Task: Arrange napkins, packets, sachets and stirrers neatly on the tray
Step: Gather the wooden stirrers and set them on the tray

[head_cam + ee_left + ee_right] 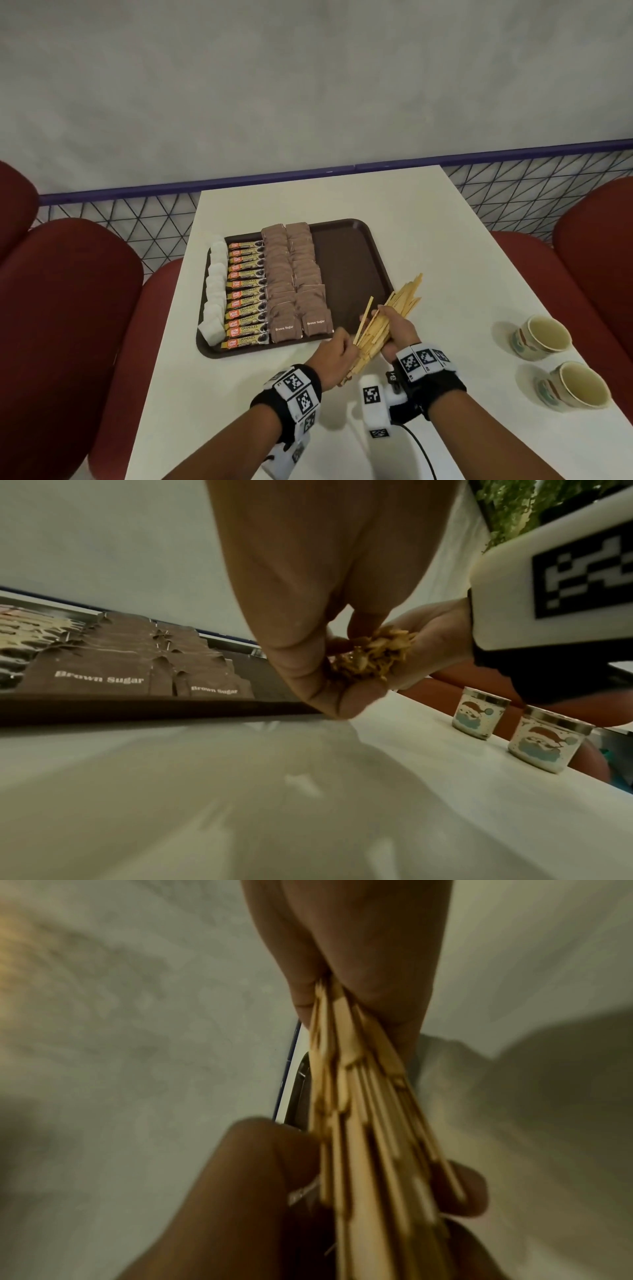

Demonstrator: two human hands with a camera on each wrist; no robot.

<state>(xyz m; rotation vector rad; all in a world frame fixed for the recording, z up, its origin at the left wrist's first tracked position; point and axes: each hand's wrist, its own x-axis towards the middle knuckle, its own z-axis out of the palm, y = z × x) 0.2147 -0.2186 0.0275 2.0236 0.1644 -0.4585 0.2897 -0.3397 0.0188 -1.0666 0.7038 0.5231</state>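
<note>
head view: a brown tray (pixel 352 246) lies on the white counter (pixel 445 240), toward its left edge. on the tray, from its left side: a column of white napkins (pixel 215 294), a column of granules sachets (pixel 245 294), and two columns of brown sugar packets (pixel 294 277); the tray's right part is bare. both hands meet just off the tray's near right corner. the right hand (pixel 397 334) is curled round a loose bundle of wooden stirrers (pixel 394 315), whose far ends fan out over the tray's right edge. the left hand (pixel 334 356) grips the bundle's near end. two paper cups (pixel 548 334) stand near the counter's right edge, well apart from the tray.

left wrist view: the left hand (pixel 308 631) has its fingers curled round the ends of the stirrers (pixel 371 656), above the counter (pixel 308 804). the brown sugar packets (pixel 103 674) stand behind the tray's (pixel 137 710) near rim; the cups (pixel 479 712) show at the right.

right wrist view: the right hand (pixel 359 961) closes tight on the stirrers (pixel 359 1123), which spread toward the camera; the left hand (pixel 257 1191) pinches them lower down. the picture is blurred.
</note>
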